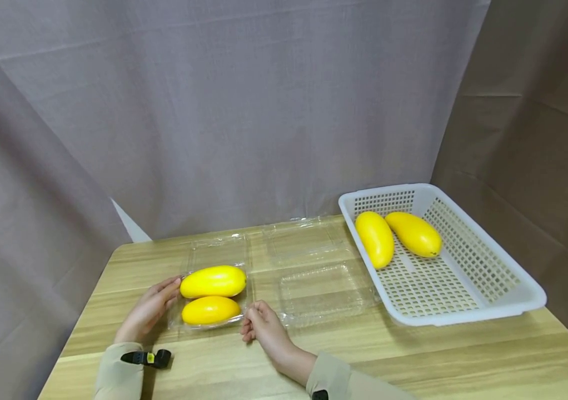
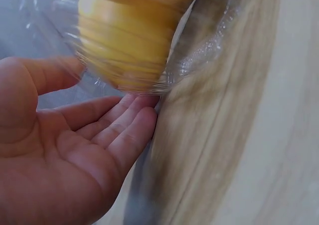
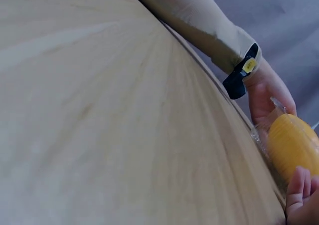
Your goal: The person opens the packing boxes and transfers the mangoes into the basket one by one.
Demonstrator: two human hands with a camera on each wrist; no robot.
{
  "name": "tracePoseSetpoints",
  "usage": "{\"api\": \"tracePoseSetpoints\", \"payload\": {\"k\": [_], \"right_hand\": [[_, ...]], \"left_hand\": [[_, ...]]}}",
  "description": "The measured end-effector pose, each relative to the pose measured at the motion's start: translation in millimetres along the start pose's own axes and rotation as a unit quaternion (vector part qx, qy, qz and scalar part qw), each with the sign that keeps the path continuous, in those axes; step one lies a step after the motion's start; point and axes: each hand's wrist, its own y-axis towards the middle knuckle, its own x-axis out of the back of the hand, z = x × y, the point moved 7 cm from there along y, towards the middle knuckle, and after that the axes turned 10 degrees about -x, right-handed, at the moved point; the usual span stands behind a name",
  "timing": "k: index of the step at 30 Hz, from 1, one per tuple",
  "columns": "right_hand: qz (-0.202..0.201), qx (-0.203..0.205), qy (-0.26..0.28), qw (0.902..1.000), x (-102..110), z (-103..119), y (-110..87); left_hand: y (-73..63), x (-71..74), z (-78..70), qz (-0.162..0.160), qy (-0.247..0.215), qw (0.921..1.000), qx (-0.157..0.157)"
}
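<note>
Two yellow mangoes lie side by side in a clear plastic clamshell box [image 1: 179, 319] at the left of the table, the rear mango [image 1: 213, 281] larger than the front one [image 1: 210, 310]. At the box's left side, my left hand [image 1: 150, 306] has its thumb and nearly straight fingers at the plastic; the left wrist view shows the palm facing the box's end. My right hand [image 1: 266, 333] pinches the box's front right corner, thumb against curled fingers. The box's hinged lid [image 1: 218, 251] lies folded back behind the fruit.
A second clear clamshell box [image 1: 321, 291] stands spread open to the right, its lid [image 1: 304, 239] toward the curtain. Beyond it, a white perforated basket [image 1: 469, 316] holds two mangoes [image 1: 374, 239]. Grey curtains [image 1: 264, 111] hang behind the wooden table [image 1: 204, 372].
</note>
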Motion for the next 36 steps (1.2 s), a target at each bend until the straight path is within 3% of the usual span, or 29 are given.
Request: {"api": "tracePoseSetpoints", "payload": {"k": [4,7,11,16,20,23,25,26,29,31,36], "right_hand": [[-0.015,-0.014,-0.001,0.9998,-0.5,0.0,-3.5],[-0.004,-0.042,0.008,0.9991,-4.8,-0.2,-9.9],[0.036,-0.083,0.012,0.9958,-14.7,3.4,-23.7],[0.104,-0.11,-0.029,0.9881,-26.6,21.9,-40.9],[0.151,-0.073,-0.093,0.9814,-32.5,55.0,-43.4],[0.155,0.019,-0.18,0.9712,-33.4,88.3,-34.2],[0.139,0.101,-0.271,0.9472,-33.5,109.1,-24.7],[0.123,0.143,-0.32,0.9283,-33.3,117.7,-19.9],[0.073,0.229,-0.456,0.8569,-33.9,131.6,-3.0],[0.059,0.25,-0.519,0.8152,-36.4,132.3,8.3],[0.064,0.254,-0.627,0.7333,-49.5,126.7,30.8]], "left_hand": [[-0.7,0.8,2.6,0.005,0.003,1.0,-0.004],[-0.4,1.9,4.2,0.005,0.002,1.0,-0.006],[0.7,3.9,3.9,0.004,-0.004,0.9999,-0.013],[1.5,5.2,1.7,0.007,-0.005,0.9998,-0.016],[1.8,6.2,-0.1,0.007,-0.004,0.9998,-0.016],[1.9,6.0,-1.6,0.006,-0.004,0.9998,-0.019],[1.8,5.6,-1.8,0.005,-0.004,0.9998,-0.021],[1.8,5.4,-1.3,0.003,-0.003,0.9998,-0.02],[1.7,4.0,0.7,0.004,-0.002,0.9998,-0.019],[1.7,3.1,2.4,0.001,-0.005,0.9998,-0.017],[2.8,1.7,4.2,-0.002,-0.018,0.9997,-0.017]]}}
